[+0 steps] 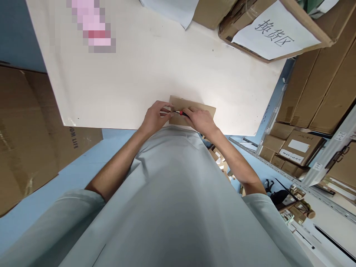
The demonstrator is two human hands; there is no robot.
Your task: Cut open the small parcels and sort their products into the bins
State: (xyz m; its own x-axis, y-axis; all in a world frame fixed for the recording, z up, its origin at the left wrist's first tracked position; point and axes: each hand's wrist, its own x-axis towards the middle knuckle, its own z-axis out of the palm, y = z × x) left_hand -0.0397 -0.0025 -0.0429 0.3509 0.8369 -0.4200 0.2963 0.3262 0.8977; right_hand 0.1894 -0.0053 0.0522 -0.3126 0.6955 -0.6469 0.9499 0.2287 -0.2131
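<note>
A small flat piece of brown cardboard [204, 106] lies at the table's near edge, under both hands. My right hand [202, 120] is closed round the red and black handle of a screwdriver [182, 113], whose thin metal shaft points left. At the shaft's tip, my left hand [155, 118] has its thumb and fingers drawn together over the cardboard's left end. Whatever small thing those left fingers pinch is too small to make out.
The white table [125, 81] carries a blurred pink item [89, 16], a white paper sheet [172, 9] and an open cardboard box [275, 33] with a handwritten label. A large carton [33, 137] stands left; shelves with several boxes [297, 146] stand right.
</note>
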